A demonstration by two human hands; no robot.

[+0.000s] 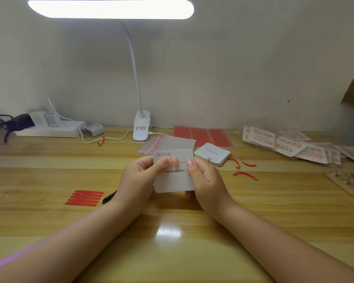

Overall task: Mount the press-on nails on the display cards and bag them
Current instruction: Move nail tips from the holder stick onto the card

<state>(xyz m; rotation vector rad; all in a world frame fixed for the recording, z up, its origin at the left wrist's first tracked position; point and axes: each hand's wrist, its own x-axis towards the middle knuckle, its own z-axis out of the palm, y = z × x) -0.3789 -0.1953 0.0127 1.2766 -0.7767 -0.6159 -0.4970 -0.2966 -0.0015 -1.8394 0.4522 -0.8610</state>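
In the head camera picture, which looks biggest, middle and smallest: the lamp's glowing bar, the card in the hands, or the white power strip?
1. Lamp's glowing bar
2. Power strip
3. Card, though it is nearer the camera, so the last two are unsure.

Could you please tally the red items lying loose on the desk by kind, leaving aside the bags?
Cut red adhesive strips, stacked near the left forearm: 5
Red adhesive sheets, side by side at the back: 3
Curled red backing peels, one near the power strip, three right of the card stack: 4
Total: 12
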